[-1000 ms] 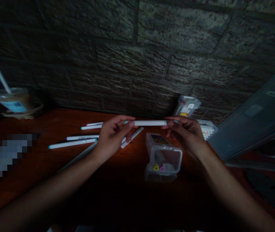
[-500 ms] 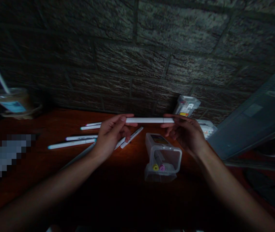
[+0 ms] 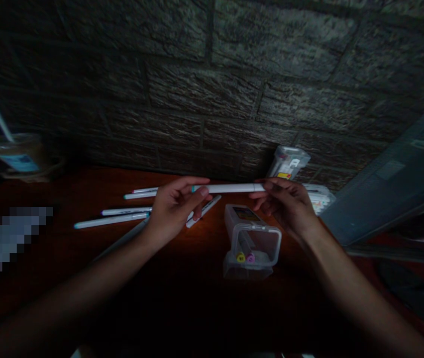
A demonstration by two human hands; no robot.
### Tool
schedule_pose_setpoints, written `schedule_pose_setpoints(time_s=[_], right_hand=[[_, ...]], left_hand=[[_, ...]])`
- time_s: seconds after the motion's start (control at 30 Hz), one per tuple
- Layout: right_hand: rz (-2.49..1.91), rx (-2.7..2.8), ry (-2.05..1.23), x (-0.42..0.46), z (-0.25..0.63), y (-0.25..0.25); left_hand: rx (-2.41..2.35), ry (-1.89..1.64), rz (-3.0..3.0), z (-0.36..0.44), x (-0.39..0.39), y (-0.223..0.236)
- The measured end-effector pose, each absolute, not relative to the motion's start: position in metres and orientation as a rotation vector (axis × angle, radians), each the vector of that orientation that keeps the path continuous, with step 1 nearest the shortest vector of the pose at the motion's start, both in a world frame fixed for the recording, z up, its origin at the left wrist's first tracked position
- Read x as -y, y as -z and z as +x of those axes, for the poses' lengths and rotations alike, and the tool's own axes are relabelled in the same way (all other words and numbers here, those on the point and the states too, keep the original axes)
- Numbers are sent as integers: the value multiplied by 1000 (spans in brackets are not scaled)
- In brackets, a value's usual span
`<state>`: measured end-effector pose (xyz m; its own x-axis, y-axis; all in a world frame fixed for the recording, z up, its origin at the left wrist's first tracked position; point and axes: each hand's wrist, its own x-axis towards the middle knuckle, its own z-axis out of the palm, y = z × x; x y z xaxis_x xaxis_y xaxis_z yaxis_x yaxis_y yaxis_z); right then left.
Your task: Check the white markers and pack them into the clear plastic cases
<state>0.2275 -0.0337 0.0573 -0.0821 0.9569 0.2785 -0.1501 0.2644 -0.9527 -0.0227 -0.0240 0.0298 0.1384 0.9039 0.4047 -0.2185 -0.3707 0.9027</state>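
A white marker [image 3: 230, 188] with a teal band near its left end lies level between my two hands, above the table. My left hand [image 3: 176, 206] is closed on its left end, the thumb pressed along the barrel. The right end is pinched in the fingers of my right hand [image 3: 290, 204]. Below and between the hands, a clear plastic case [image 3: 230, 226] stands open toward me, with a yellow-ended marker [image 3: 240, 257] and a pink-ended marker [image 3: 250, 257] inside. Several white markers [image 3: 111, 222] are spread on the table around my left hand, partly hidden by it.
A drink cup [image 3: 20, 154] with a straw stands at the far left. Against the stone wall [image 3: 204, 89] leans another clear case [image 3: 289, 161], and a case of markers [image 3: 320, 198] lies beyond my right hand. A grey post [image 3: 387, 174] rises on the right of the wooden table [image 3: 96, 181].
The marker has shifted slightly left and down at its right end, and its teal band now shows. My left thumb has slid to the right along the barrel.
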Motion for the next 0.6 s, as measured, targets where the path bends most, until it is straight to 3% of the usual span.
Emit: schedule_pose_setpoints(time_s=[0.6], right_hand=[[-854, 1417, -1000, 33, 227, -47]], left_hand=[[-871, -1462, 1681, -22, 27, -22]])
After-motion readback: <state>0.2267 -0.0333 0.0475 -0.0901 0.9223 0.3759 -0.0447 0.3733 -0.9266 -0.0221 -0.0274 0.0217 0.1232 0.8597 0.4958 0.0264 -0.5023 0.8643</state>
